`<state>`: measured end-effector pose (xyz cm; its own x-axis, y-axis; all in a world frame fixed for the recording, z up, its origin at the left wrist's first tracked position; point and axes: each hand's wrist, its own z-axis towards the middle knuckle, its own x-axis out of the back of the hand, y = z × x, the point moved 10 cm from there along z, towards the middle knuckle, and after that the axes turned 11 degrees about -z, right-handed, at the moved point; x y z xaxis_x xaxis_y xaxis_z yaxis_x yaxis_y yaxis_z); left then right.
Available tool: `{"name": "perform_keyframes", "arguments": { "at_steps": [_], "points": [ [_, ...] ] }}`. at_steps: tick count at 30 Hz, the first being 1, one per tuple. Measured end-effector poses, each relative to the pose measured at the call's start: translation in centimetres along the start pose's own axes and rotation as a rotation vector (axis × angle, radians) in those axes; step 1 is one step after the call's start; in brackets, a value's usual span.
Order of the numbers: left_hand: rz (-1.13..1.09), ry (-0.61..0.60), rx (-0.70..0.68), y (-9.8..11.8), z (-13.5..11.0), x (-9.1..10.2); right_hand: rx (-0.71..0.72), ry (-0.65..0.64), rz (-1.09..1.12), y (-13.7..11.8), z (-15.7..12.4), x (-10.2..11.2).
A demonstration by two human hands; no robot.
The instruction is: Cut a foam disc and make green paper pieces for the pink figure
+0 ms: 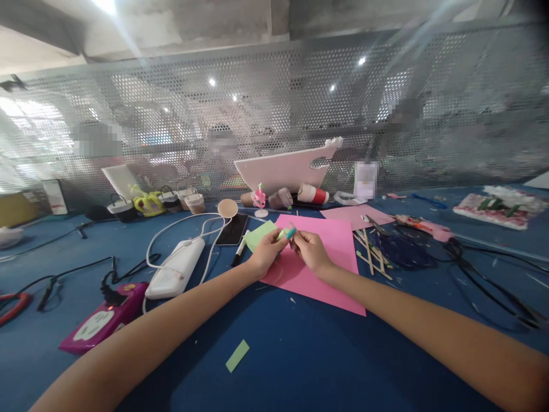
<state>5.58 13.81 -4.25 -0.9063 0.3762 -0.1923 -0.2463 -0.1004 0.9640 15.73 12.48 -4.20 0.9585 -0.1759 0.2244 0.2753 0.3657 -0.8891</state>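
Above the pink paper sheet [338, 274], my left hand [266, 253] pinches a small green paper piece [281, 234]. My right hand [315, 252] curls close beside it; I can't tell its grip. Left of the sheet lies a marker [239, 250]; right, wooden sticks [368, 252].

The pink sheet [343, 260] is smooth, matt paper; the near green strip [237, 356] is matt paper. At left, the purple socket block [123, 312] has a glossy plastic casing; the white block [174, 276] is smooth plastic. The sticks [368, 252] at right are bare wood. The far screen [171, 103] is perforated metal.
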Motion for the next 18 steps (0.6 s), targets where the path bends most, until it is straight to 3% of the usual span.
{"name": "perform_keyframes", "arguments": {
  "at_steps": [7, 18],
  "points": [
    [0.015, -0.026, 0.106, -0.9, 0.0, -0.1, 0.043, 0.011, -0.036, -1.3, -0.3, 0.2],
    [-0.016, 0.008, 0.035, -0.4, 0.1, 0.3, 0.024, 0.022, -0.025, -0.9, -0.3, 0.3]
  ]
}}
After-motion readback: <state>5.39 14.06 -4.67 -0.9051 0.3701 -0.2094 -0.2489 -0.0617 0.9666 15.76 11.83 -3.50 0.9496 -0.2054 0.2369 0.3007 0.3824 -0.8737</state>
